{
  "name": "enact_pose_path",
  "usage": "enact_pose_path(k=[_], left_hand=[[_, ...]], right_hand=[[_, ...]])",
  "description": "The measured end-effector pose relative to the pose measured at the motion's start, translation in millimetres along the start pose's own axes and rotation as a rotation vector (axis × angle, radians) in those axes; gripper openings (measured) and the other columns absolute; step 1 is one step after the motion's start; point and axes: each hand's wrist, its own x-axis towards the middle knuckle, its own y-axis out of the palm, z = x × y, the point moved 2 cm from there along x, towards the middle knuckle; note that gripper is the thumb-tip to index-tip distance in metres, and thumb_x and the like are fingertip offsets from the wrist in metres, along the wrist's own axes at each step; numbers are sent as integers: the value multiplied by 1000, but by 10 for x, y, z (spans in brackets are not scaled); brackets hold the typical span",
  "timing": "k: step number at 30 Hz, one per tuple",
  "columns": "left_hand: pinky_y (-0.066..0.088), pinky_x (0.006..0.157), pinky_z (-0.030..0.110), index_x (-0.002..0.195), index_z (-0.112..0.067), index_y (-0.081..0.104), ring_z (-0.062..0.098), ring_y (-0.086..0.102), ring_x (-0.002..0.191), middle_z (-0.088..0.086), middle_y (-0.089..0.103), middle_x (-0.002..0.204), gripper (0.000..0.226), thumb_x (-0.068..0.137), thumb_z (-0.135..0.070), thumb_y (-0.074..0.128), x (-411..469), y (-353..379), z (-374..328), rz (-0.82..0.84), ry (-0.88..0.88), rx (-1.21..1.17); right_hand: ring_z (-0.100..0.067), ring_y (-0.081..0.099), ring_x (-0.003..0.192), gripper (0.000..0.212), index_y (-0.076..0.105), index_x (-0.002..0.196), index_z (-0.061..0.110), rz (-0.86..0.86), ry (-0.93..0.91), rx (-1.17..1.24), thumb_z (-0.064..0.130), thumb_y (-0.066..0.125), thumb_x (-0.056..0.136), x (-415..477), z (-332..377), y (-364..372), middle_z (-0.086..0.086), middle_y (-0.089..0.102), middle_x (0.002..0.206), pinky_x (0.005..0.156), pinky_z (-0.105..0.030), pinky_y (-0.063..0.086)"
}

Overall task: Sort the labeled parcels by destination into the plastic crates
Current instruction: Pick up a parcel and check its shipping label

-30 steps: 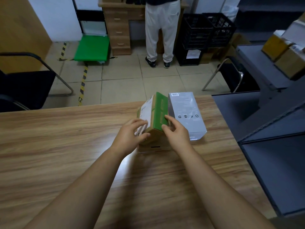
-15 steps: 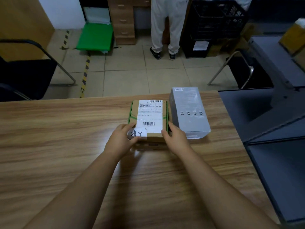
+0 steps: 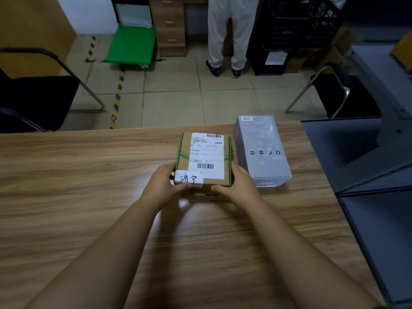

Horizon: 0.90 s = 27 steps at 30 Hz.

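A brown cardboard parcel (image 3: 204,160) with green side stripes sits label-up on the wooden table (image 3: 66,186). It carries a white shipping label and a handwritten white tag at its near left corner. My left hand (image 3: 163,184) grips its near left side, thumb under the tag. My right hand (image 3: 239,182) grips its near right side. A grey boxed parcel (image 3: 262,150) lies flat just right of it. Black plastic crates (image 3: 296,30) are stacked on the floor at the far right.
A person in light trousers (image 3: 227,34) stands beyond the table by a wooden drawer unit (image 3: 170,25). A green trolley (image 3: 131,44) is on the floor, a black chair (image 3: 38,97) at far left, another chair (image 3: 338,92) and grey shelving (image 3: 379,134) at right.
The cardboard parcel stood on edge a second ago; both hands have turned it flat so its label faces up. The camera has tilted down slightly.
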Motion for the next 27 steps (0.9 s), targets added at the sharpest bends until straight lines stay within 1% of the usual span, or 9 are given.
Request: enact_pose_path(k=[6,10,13,14,16,18,20,24,27], left_hand=[[49,80,26,126,-28,59,9,57,92,-6,58,108,59,73,-27,84,-212,-417,-156,-159,81,-41],[52,87,29,124,-27,58,7,59,92,-10,55,102,58,73,-21,84,-290,-959,-542,-297,179,-83],[51,90,31,130,-23,54,10,59,96,-11,54,109,64,74,-21,84,-355,-1382,-876,-404,284,-62],[51,91,31,133,-23,53,10,58,98,-10,54,112,66,75,-22,84,-387,-1520,-985,-440,312,-54],[50,93,31,139,-22,48,10,57,102,-9,53,118,71,77,-26,83,-432,-1812,-1207,-493,352,-38],[49,98,37,145,-21,43,14,56,108,-5,52,125,78,78,-31,81,-475,-2054,-1371,-525,384,-19],[48,100,42,147,-18,41,17,54,113,-2,51,129,81,78,-34,81,-522,-2241,-1502,-552,410,-5],[46,103,41,147,-18,40,17,53,118,-2,50,133,81,79,-35,80,-634,-2469,-1689,-603,464,-10],[46,102,38,146,-20,42,12,52,117,-5,51,132,78,80,-36,79,-682,-2558,-1785,-641,507,1]], right_hand=[[-8,37,134,92,37,151,24,-67,-138,68,30,87,74,-60,381,-81,6,41,147,105,-17,27],[13,32,118,91,36,151,27,-188,-296,142,23,86,75,-132,941,-406,17,40,135,106,-11,34],[2,40,123,91,39,150,29,-271,-426,174,23,87,72,-177,1376,-678,16,43,136,106,-27,43],[-2,42,125,91,40,149,27,-299,-479,176,23,87,71,-200,1514,-763,13,45,137,103,-27,45],[0,42,128,94,38,151,25,-356,-573,186,22,87,71,-252,1813,-959,13,44,140,102,-18,42],[12,38,125,94,38,151,25,-404,-634,182,23,88,71,-310,2061,-1125,17,42,137,102,-9,35],[18,36,121,90,41,148,25,-433,-678,177,25,87,71,-381,2256,-1252,18,43,133,103,-8,32],[-4,38,133,94,36,151,25,-464,-739,144,29,87,72,-507,2496,-1414,9,43,141,113,-26,33],[-4,35,136,95,33,153,26,-475,-754,119,32,86,74,-599,2599,-1510,9,39,144,116,-28,32]])
